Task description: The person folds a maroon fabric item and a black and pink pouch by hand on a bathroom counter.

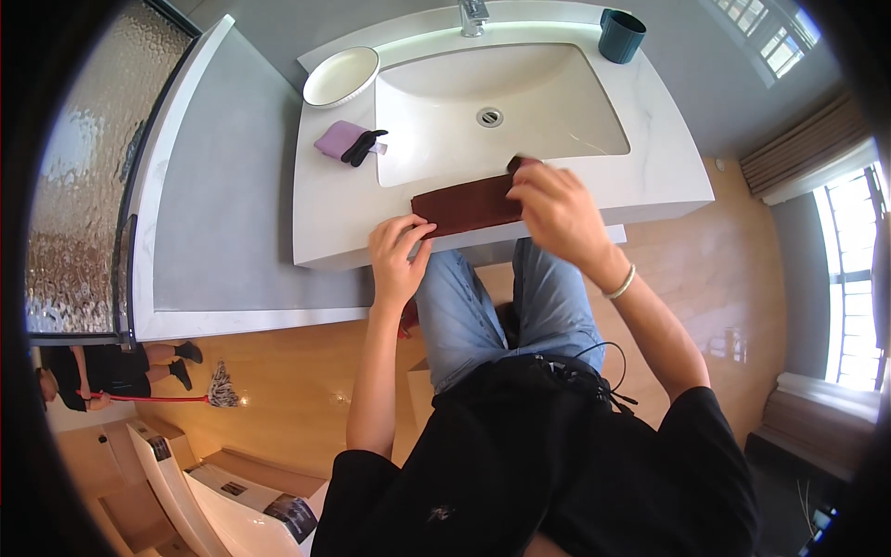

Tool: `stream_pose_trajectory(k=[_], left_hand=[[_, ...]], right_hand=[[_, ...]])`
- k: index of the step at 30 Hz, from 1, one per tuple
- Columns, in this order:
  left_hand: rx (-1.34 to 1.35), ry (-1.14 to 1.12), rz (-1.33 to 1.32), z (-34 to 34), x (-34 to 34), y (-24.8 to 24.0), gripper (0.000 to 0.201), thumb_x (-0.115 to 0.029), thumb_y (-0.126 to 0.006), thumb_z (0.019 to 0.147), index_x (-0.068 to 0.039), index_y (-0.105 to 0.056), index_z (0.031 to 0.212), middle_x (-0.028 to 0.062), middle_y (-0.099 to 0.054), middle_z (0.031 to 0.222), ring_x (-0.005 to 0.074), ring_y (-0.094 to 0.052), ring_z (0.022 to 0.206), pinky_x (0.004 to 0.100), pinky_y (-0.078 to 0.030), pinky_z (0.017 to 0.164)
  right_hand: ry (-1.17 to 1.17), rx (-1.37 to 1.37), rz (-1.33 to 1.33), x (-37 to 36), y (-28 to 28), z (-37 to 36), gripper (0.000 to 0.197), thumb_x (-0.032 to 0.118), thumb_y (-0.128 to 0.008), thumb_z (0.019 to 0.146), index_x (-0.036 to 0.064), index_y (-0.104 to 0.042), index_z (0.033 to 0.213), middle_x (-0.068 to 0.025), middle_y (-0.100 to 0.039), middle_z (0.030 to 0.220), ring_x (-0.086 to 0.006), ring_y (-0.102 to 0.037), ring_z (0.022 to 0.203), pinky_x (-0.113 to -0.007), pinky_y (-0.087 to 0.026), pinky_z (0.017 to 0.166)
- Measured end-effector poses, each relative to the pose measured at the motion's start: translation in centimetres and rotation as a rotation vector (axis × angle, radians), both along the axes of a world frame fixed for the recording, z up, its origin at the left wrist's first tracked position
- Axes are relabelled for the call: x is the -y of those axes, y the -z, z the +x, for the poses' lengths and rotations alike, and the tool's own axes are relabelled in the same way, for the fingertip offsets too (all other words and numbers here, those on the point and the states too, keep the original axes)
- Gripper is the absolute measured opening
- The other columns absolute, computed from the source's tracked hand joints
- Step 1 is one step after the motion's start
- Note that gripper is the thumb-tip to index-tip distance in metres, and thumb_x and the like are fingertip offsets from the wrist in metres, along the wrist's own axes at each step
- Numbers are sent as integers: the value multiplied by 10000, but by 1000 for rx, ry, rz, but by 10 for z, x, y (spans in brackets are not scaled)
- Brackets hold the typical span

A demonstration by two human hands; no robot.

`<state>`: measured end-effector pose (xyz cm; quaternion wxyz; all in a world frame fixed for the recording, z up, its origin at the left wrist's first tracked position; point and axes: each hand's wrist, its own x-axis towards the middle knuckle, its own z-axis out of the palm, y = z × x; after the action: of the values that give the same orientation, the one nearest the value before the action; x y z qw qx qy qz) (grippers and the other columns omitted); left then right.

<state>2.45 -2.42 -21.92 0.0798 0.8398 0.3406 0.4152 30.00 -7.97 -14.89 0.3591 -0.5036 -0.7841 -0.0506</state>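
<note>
A long strip of dark brown folded cloth lies along the front edge of the white washbasin counter. At its left end, the fingertips and thumb of my left hand are closed on the near corner. My right hand pinches the other end, where a dark piece of the cloth is turned up above the fingers. Part of that end is hidden behind the right hand. On the counter to the left sits a small folded purple cloth item with a black part and a pale tag.
Behind the cloth is the white sink with a chrome tap. A white oval bowl stands at the back left and a dark green mug at the back right. Far left, another person holds a red-handled mop near cardboard boxes.
</note>
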Motion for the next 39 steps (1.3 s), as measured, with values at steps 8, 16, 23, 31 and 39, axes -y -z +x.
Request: stream_pose_trajectory(k=[8, 16, 23, 31, 39], left_hand=[[122, -156, -137, 8, 8, -12, 386, -92, -749, 807, -70, -641, 1177, 91, -635, 1099, 259, -579, 1047, 404, -441, 936], [108, -439, -776, 34, 22, -56, 518, -270, -733, 875, 64, -571, 1236, 146, -653, 873, 279, -635, 781, 385, -513, 769], [194, -428, -762, 33, 14, -26, 362, -218, -681, 947, 42, -608, 1189, 113, -659, 926, 174, -675, 680, 303, -523, 614], [157, -427, -637, 26, 14, -17, 288, -181, -663, 953, 33, -607, 1138, 99, -649, 971, 154, -648, 713, 292, -516, 597], [-16, -595, -614, 31, 4, -45, 446, -337, -699, 909, 46, -630, 1126, 158, -696, 881, 313, -671, 791, 405, -528, 764]], right_hand=[[135, -78, -77, 20, 22, 4, 449, 140, -737, 807, 50, -624, 1232, -106, -603, 1307, -287, -574, 1198, -435, -412, 1041], [64, -129, -56, 14, 42, 11, 235, 80, -710, 847, 32, -688, 1076, -101, -659, 1232, -280, -577, 1240, -410, -452, 1014], [27, -299, -100, 13, 42, 18, 108, 61, -690, 864, 26, -680, 966, -94, -702, 1115, -289, -625, 1164, -407, -476, 980], [13, -334, -92, 15, 38, 21, 118, 67, -694, 853, 22, -667, 959, -93, -689, 1115, -303, -633, 1106, -413, -479, 962], [23, -418, -84, 17, 39, 18, 134, 59, -694, 851, 14, -667, 974, -115, -680, 1115, -315, -634, 1093, -405, -492, 945]])
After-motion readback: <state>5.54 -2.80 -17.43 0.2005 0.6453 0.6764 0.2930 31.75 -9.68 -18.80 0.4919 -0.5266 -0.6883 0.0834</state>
